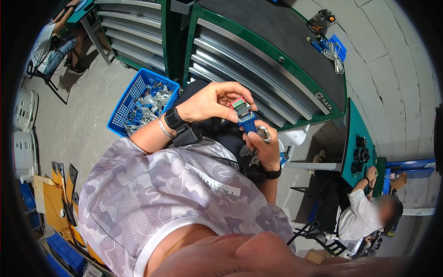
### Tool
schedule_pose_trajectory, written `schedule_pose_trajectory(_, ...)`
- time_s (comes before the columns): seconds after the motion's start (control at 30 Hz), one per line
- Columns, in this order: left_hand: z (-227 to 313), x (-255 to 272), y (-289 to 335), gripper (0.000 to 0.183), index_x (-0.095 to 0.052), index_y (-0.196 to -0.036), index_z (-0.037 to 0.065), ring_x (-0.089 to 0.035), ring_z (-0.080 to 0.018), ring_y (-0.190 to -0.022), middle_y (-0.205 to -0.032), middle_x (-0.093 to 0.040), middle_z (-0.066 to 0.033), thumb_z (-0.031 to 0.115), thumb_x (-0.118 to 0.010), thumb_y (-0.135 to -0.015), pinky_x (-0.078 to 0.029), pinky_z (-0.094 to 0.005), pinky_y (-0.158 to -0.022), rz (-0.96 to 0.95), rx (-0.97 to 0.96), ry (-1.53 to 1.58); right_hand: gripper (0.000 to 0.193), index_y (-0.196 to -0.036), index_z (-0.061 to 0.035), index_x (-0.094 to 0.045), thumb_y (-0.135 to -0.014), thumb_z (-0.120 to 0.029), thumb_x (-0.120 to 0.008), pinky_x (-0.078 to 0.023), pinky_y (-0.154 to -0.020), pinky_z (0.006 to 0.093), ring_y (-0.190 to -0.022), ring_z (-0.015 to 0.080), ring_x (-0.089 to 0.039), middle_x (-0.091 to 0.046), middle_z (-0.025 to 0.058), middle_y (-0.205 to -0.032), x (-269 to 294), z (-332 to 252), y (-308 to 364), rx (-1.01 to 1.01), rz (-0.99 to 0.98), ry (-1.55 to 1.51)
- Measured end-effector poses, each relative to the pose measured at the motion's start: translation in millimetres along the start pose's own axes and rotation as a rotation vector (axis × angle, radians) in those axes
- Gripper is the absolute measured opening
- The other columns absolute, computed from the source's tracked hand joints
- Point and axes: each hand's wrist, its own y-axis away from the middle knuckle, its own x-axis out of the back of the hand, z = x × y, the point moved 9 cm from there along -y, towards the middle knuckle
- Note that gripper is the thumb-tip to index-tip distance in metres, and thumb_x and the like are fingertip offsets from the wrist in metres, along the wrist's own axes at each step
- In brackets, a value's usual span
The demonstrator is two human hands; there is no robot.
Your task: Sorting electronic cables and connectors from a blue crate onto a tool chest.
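Note:
In front of my torso, my left hand [216,102] pinches a small red-and-green circuit board piece [237,102] with a dark grey block on it. Its thumb and fingers grip the piece from the two sides. Just below, a blue cable connector [248,123] with a metal end meets the board piece, or lies right against it; I cannot tell whether they are joined. My right hand [264,144] is closed around this connector, thumb on top. A coiled grey cable [264,134] shows by its fingers, and part of it is hidden.
A blue basket [121,105] of bagged cables stands on the floor at left. Green drawer cabinets [258,60] rise just ahead, with a bottle [321,21] and connectors with a coiled cable [333,55] on top. Two people sit at benches, far left and right.

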Motion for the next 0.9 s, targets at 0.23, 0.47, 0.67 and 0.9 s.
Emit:
schedule_pose_trajectory(0.23,12,3,-2,0.048,-0.063,-0.110,0.002,-0.061,-0.0218,-0.108,-0.111,-0.065,-0.0111,0.007,-0.085,-0.067,-0.048,-0.0344,-0.096,-0.019,-0.015,-0.246,0.028,-0.093,0.0034,-0.064,-0.087,-0.024,-0.066,-0.034,-0.046,0.0195,-0.050,0.0057,-0.047,-0.056,0.0017,-0.062,2,-7,4,-0.029,0.027,0.057)
schedule_pose_trajectory(0.47,15,3,-2,0.042,-0.063,-0.111,0.002,-0.060,-0.0188,-0.110,-0.112,-0.065,-0.0085,0.004,-0.080,-0.073,-0.047,-0.0323,-0.098,-0.066,-0.017,-0.334,0.027,-0.093,0.0035,-0.065,-0.086,-0.023,-0.066,-0.034,-0.046,0.0196,-0.050,0.0055,-0.046,-0.055,0.0013,-0.061,3,-9,6,-0.043,0.036,0.080)
schedule_pose_trajectory(0.67,11,6,-5,0.045,-0.065,-0.106,0.002,-0.061,-0.0239,-0.110,-0.112,-0.065,-0.0115,0.007,-0.085,-0.066,-0.048,-0.0360,-0.097,-0.061,0.031,-0.403,0.027,-0.093,0.0032,-0.065,-0.085,-0.023,-0.066,-0.033,-0.046,0.0194,-0.050,0.0051,-0.045,-0.054,0.0007,-0.060,5,-8,7,-0.080,0.048,0.081)
schedule_pose_trajectory(0.9,9,3,-8,0.042,-0.064,-0.105,0.002,-0.060,-0.0220,-0.111,-0.114,-0.065,-0.0123,0.004,-0.083,-0.068,-0.047,-0.0348,-0.098,-0.102,0.009,-0.343,0.029,-0.092,0.0029,-0.066,-0.083,-0.025,-0.067,-0.031,-0.046,0.0188,-0.049,0.0044,-0.044,-0.053,-0.0003,-0.060,5,-8,6,-0.100,0.059,0.049)
